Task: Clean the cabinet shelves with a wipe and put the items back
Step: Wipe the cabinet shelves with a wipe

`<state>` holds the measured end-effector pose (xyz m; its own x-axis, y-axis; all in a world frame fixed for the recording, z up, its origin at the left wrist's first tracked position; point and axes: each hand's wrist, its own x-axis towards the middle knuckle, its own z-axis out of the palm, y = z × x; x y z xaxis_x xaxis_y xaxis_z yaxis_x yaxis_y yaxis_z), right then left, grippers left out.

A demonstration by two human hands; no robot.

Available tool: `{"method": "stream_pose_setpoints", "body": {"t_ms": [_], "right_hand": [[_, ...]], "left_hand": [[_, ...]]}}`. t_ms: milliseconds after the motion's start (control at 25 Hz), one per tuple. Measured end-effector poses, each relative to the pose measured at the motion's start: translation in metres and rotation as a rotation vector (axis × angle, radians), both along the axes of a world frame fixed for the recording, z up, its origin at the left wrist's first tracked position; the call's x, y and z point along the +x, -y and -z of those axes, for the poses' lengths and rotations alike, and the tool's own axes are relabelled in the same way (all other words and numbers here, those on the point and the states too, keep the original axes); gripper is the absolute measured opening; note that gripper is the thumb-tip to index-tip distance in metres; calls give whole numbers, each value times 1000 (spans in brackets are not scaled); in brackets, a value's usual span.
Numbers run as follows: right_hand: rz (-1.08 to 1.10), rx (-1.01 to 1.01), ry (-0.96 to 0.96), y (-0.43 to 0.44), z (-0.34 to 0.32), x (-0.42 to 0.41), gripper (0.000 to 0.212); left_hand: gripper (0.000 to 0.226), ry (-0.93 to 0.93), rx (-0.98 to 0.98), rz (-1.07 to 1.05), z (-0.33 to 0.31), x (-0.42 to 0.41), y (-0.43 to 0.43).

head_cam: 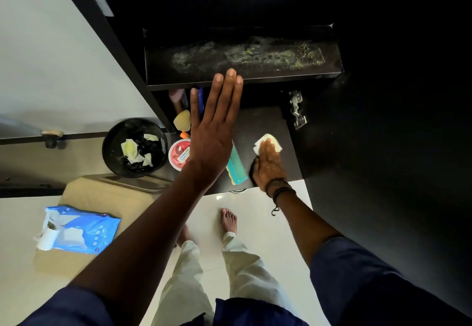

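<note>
Nearest, at 6 o'clock, stand pale trousers and bare feet [228, 221] on a light floor, with dark blue sleeves at 7 and 5 o'clock. At 8 o'clock a blue wipe pack [84, 231] lies on a tan surface, its flap open and a rolled white wipe at its left end.

The left hand [213, 131] is raised flat near the centre, fingers straight and together, holding nothing; its fingertips point to 12 o'clock and overlap the front edge of the upper shelf [242, 57]. Whether they touch it I cannot tell.

At 3 o'clock from that hand, the right hand [268, 166], a beaded band at the wrist, lies palm down on the dark lower shelf [260, 123]. Its straight fingers press the white wipe [268, 141] flat against the shelf; the wipe shows beyond the fingertips.

Between the hands a teal comb [236, 167] lies on the lower shelf, just beside the right hand. At 9 o'clock from the left palm sits a round red-lidded tub [179, 154], and further left a black bin [120, 126] holding crumpled wipes.

Farthest, the upper shelf is bare and streaked with pale dust and yellowish specks. A metal hinge [296, 109] hangs below its right end.
</note>
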<state>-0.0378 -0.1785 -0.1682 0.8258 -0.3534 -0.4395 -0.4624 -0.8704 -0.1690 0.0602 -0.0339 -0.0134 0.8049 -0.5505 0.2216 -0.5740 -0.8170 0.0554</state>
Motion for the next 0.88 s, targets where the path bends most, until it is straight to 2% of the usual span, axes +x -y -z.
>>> {"method": "stream_pose_setpoints", "body": {"t_ms": [120,240,320,400,520,600,760,880], "right_hand": [[-192,65,150,-20,-3,-37,69],[-277,21,143,-8,-4,-74,61],[-200,0,98,0,-9,-42,54],[-115,13,62,-2,-12,13,61],[-118,104,29,-13,-9,64,57],[-166,102,22,-14,-8,43,58],[-230,44,122,-10,-13,-63,53],[-192,21,55,-1,-17,-75,55]], "left_hand": [[117,4,8,22,0,2,-3],[110,18,4,48,3,2,0],[103,46,-15,32,6,4,0],[100,73,-23,26,9,6,0],[94,91,-32,35,10,6,-1],[96,84,-38,39,10,6,0],[104,56,-37,40,10,6,0],[102,61,-47,35,12,6,1]]}}
